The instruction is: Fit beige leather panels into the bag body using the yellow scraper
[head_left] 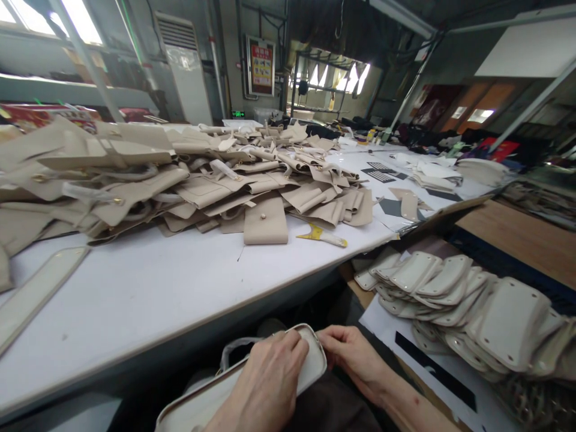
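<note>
Low in the head view, over my lap, I hold a cream leather bag panel (315, 367) with rounded corners and a dark stitched rim. My left hand (270, 378) lies over its top with fingers curled around the panel. My right hand (348, 354) pinches the panel's right end, fingers closed on the rim. A loop of pale strap (231, 349) shows behind the panel, beside my left hand.
A white table (148, 288) carries a large heap of beige leather pieces (189, 180), a flap piece (266, 222) and a yellow-handled tool (321, 235). A long cream strip (38, 291) lies at left. Stacked cream panels (468, 306) fill a box at right.
</note>
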`<act>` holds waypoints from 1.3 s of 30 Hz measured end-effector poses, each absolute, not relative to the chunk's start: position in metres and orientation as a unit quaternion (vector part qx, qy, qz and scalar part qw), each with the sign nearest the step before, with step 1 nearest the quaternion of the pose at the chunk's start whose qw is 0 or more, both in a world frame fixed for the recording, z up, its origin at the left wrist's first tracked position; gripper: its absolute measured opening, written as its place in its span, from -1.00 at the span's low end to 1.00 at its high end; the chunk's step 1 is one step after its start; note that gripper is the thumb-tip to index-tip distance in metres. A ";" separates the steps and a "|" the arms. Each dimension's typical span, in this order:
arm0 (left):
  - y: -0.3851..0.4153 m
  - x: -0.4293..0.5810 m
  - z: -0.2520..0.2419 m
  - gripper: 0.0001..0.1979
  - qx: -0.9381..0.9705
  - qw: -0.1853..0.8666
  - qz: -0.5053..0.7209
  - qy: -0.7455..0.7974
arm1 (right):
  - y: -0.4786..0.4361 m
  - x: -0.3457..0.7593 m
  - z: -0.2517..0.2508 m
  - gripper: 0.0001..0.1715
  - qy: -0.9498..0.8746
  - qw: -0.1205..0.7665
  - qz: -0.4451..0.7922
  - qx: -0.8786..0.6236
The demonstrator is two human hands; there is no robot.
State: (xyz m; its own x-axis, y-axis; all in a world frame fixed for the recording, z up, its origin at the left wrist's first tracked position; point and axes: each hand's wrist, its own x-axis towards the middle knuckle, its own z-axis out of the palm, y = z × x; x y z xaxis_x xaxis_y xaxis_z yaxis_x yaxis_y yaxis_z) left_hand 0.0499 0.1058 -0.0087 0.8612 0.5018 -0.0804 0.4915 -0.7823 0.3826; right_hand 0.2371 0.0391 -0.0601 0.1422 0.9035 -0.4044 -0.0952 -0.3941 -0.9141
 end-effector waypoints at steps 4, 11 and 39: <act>0.102 0.042 -0.013 -0.71 0.933 0.247 0.019 0.261 | 0.036 0.224 -0.073 -0.53 -0.248 0.500 0.624 -0.547; 0.098 0.044 -0.022 -0.73 0.938 0.239 0.010 0.251 | 0.026 0.212 -0.070 -0.58 -0.291 0.507 0.554 -0.592; 0.091 0.044 -0.025 -0.73 0.951 0.197 0.031 0.235 | 0.029 0.205 -0.062 -0.57 -0.565 0.235 0.183 -0.769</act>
